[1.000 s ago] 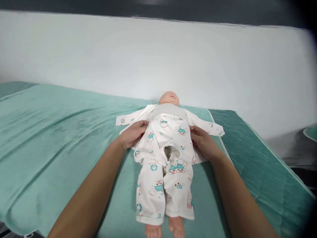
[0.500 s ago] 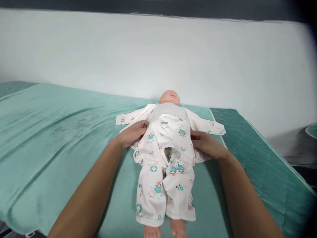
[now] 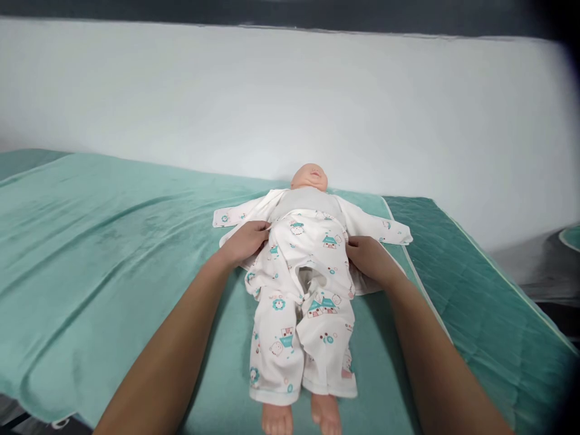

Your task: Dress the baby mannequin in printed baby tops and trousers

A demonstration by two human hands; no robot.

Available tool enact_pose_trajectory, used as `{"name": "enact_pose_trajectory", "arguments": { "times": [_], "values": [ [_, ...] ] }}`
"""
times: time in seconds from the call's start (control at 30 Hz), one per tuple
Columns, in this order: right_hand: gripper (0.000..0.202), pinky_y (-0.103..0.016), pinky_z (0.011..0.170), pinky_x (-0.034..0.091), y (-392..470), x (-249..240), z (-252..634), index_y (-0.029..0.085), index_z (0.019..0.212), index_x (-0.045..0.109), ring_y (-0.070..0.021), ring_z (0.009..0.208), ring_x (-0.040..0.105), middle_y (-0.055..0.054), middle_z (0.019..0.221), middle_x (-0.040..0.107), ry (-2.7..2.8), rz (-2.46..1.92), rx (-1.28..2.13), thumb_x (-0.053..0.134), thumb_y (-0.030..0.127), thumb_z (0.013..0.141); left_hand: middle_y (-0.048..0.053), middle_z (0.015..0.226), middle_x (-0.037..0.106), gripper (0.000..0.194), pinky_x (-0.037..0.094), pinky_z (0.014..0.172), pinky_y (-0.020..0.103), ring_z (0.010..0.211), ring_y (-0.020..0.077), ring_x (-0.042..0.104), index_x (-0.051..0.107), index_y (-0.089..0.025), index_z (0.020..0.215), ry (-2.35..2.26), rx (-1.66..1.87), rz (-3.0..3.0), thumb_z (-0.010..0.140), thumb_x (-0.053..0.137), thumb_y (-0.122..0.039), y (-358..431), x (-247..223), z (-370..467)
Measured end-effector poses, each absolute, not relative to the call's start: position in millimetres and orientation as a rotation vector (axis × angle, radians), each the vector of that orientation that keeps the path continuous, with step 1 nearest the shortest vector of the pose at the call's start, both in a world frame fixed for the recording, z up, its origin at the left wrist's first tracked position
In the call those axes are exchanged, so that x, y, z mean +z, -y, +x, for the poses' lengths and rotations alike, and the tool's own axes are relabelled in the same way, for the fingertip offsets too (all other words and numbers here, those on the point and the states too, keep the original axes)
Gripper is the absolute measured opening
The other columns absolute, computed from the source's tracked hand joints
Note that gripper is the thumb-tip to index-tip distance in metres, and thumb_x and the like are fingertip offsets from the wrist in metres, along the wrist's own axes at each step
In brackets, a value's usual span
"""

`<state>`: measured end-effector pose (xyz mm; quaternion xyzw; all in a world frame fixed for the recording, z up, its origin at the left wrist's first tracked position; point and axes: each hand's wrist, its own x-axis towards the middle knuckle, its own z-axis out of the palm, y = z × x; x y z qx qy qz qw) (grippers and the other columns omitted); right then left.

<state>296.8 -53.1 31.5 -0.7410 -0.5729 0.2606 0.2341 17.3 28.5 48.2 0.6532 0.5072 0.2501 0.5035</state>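
Note:
A baby doll (image 3: pixel 310 177) lies on its back, head toward the wall and bare feet toward me. It wears white printed pants (image 3: pixel 312 241) with an opening at the crotch, pulled up over its belly. A white long-sleeved top (image 3: pixel 369 225) is spread open under and beside it, sleeves stretched out to both sides; a grey-white area shows on the chest. My left hand (image 3: pixel 247 243) pinches the pants' waist edge on the left. On the right side, my right hand (image 3: pixel 370 260) grips the pants at the hip, its fingertips partly hidden by the cloth.
Light green sheet (image 3: pixel 113 260) with wrinkles covers the bed under the doll. A darker green quilted mat (image 3: pixel 471 290) lies along the right side. The white wall (image 3: pixel 272 96) rises right behind the doll's head.
My right hand has shifted slightly left, and the pants' right side has moved in a little with it. The left hand stays nearly in place at the waist edge.

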Motion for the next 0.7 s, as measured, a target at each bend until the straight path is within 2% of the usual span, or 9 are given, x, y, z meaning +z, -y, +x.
{"name": "enact_pose_trajectory", "arguments": {
  "times": [0.07,0.13,0.23,0.4,0.53,0.7],
  "values": [
    [0.025,-0.029,0.058,0.036,54,30,293,0.02,0.066,0.063,-0.0182,0.063,0.055,-0.003,0.063,0.066,1.579,-2.019,0.608,0.051,0.036,0.08,0.001,0.065,0.063,0.013,0.037,0.048,0.023,0.054,0.0127,0.051,0.069,-0.017,0.077,-1.171,0.602,1.497,0.072,0.058,-0.023,-27,48,19],
    [0.022,-0.029,0.064,0.04,56,29,290,0.02,0.076,0.067,-0.0203,0.073,0.058,-0.003,0.074,0.07,1.583,-1.922,0.601,0.053,0.036,0.08,0.004,0.075,0.07,0.019,0.046,0.055,0.025,0.063,0.0162,0.06,0.071,-0.018,0.086,-1.056,0.59,1.378,0.071,0.06,-0.021,-26,47,21],
    [0.025,-0.031,0.071,0.046,59,28,286,0.021,0.089,0.071,-0.0231,0.083,0.061,-0.003,0.082,0.073,1.526,-1.762,0.729,0.056,0.036,0.078,0.007,0.091,0.075,0.032,0.055,0.071,0.032,0.08,0.0222,0.068,0.071,-0.02,0.1,-0.907,0.611,1.23,0.069,0.064,-0.017,-24,45,24],
    [0.04,-0.036,0.075,0.052,60,24,279,0.02,0.111,0.07,-0.0267,0.09,0.066,-0.005,0.089,0.075,1.293,-1.409,1.052,0.066,0.035,0.074,0.009,0.102,0.075,0.041,0.058,0.077,0.037,0.089,0.0253,0.071,0.069,-0.019,0.11,-0.867,0.697,1.123,0.069,0.069,-0.017,-21,43,30],
    [0.042,-0.039,0.075,0.055,61,23,273,0.024,0.114,0.07,-0.0277,0.091,0.069,-0.005,0.102,0.075,1.15,-1.212,1.208,0.072,0.033,0.073,0.009,0.1,0.076,0.042,0.058,0.079,0.039,0.088,0.0257,0.072,0.068,-0.018,0.113,-0.831,0.77,1.057,0.071,0.071,-0.018,-18,46,36],
    [0.039,-0.042,0.081,0.056,63,25,273,0.026,0.11,0.071,-0.0296,0.097,0.07,-0.004,0.11,0.075,1.118,-1.215,1.193,0.075,0.038,0.072,0.009,0.092,0.076,0.04,0.058,0.078,0.04,0.087,0.0267,0.072,0.068,-0.016,0.112,-0.826,0.801,1.063,0.072,0.07,-0.018,-18,47,35]
  ]
}}
